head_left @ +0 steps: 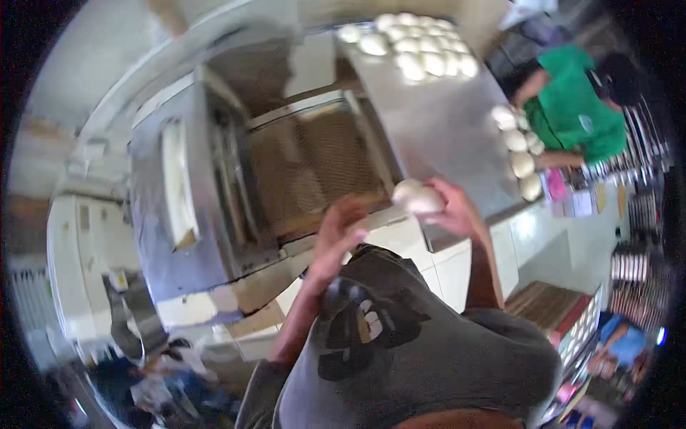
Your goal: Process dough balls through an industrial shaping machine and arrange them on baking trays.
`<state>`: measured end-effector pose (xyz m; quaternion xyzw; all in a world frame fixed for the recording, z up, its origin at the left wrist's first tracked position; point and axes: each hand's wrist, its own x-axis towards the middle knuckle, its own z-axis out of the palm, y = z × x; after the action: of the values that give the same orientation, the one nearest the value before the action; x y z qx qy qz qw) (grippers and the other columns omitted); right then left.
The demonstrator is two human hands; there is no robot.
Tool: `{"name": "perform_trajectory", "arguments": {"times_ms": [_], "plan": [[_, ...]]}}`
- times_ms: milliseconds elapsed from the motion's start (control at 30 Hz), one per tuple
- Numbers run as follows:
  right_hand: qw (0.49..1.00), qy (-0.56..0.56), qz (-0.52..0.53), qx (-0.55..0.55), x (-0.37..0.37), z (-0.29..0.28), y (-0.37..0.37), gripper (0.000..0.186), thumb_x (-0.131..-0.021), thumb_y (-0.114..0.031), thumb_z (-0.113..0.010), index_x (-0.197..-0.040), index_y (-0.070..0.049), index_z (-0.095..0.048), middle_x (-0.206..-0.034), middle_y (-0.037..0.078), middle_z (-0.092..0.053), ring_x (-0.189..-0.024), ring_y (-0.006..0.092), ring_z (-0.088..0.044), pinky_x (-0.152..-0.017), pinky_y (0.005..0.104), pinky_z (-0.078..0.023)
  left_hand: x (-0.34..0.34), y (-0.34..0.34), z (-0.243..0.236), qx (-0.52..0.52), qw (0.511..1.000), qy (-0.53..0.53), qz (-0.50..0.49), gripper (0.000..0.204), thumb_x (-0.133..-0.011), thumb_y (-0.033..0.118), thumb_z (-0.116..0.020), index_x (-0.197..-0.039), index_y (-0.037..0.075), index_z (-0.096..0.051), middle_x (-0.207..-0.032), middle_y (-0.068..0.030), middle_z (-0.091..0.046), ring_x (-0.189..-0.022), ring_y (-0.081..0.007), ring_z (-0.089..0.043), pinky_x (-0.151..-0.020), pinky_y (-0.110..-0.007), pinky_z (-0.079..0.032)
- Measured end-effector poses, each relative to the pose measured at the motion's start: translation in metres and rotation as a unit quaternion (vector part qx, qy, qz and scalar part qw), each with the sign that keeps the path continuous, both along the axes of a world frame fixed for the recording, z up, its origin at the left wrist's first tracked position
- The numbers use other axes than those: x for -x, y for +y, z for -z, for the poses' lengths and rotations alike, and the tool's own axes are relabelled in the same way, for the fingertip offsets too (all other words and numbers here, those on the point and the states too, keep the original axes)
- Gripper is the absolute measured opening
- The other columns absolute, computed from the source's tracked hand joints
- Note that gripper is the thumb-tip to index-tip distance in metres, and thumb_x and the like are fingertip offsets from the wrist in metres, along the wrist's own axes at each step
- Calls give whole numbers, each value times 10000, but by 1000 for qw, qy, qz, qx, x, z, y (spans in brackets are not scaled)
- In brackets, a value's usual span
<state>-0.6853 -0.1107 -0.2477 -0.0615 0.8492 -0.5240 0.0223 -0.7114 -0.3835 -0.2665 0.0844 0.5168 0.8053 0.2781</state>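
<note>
A pair of pale dough balls (420,198), or what looked like two pressed side by side, sat in the person's right hand (457,211), up in the air near the close corner of the metal table. The right thumb and fingers were closed around their right side, pinching them, though blur hid how firmly. The left hand (339,232) was just to the left, apart from the dough, its fingers loosely spread and partly curled with nothing visible between them. The step in hand seemed to be handling the dough between table and machine; the next move, as far as could be judged, called for keeping the soft pieces supported without squashing them, and for the left hand to come in from beneath if they were to be shared or parted. Below and left of the hands lay the brown belt (336,154) of a machine, with a metal housing (168,214) on its left side. To the right stretched the metal table (436,136), bearing a cluster of other dough balls (429,46) at its far end and a short row of dough (522,164) along its right edge. Beside that row stood a co-worker in a green shirt (582,104), near a pink object (556,184). Farther out were pale floor tiles (525,247) and a white cabinet (78,264) on the left.
</note>
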Motion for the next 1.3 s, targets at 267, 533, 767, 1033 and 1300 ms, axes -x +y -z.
{"name": "perform_trajectory", "arguments": {"times_ms": [267,533,767,1033,1300], "plan": [[989,96,-106,41,62,-14,-143,762,-600,-8,-807,-1280,-61,-468,-1176,186,-477,-1042,317,-523,-850,410,-489,32,-40,-18,-104,973,-35,-203,534,-765,35,-677,-1189,142,-371,-1194,-197,-430,-1126,-349,-477,-799,-394,-575],[975,-124,29,-182,84,144,-163,826,-695,-463,-773,-1334,-53,-448,-1246,175,-480,-1104,321,-491,-918,438,-429,24,-155,-76,-19,862,148,-485,606,-653,38,-664,-1186,163,-405,-1250,-157,-375,-1090,-365,-456,-715,-428,-596],[937,-78,-186,-285,109,215,-253,523,-699,-338,-739,-1112,-35,-636,-1054,145,-639,-913,300,-605,-816,410,-477,-35,-218,-87,-30,807,120,-578,598,-682,31,-638,-1214,170,-403,-1249,-146,-385,-1086,-345,-453,-744,-421,-565],[912,11,34,408,211,16,-333,570,-799,-221,-720,-1236,52,-478,-1104,200,-570,-899,271,-628,-689,329,-563,-11,-247,-68,153,839,162,-496,640,-765,106,-649,-1338,145,-368,-1334,-178,-395,-1223,-362,-395,-940,-486,-466],[987,53,32,150,191,-11,-278,754,-869,-418,-638,-1385,43,-340,-1377,257,-415,-1133,352,-563,-986,357,-471,25,-248,-56,112,901,129,-399,663,-903,340,-525,-1429,20,-279,-1381,-213,-409,-1274,-313,-432,-1080,-476,-319]]}}
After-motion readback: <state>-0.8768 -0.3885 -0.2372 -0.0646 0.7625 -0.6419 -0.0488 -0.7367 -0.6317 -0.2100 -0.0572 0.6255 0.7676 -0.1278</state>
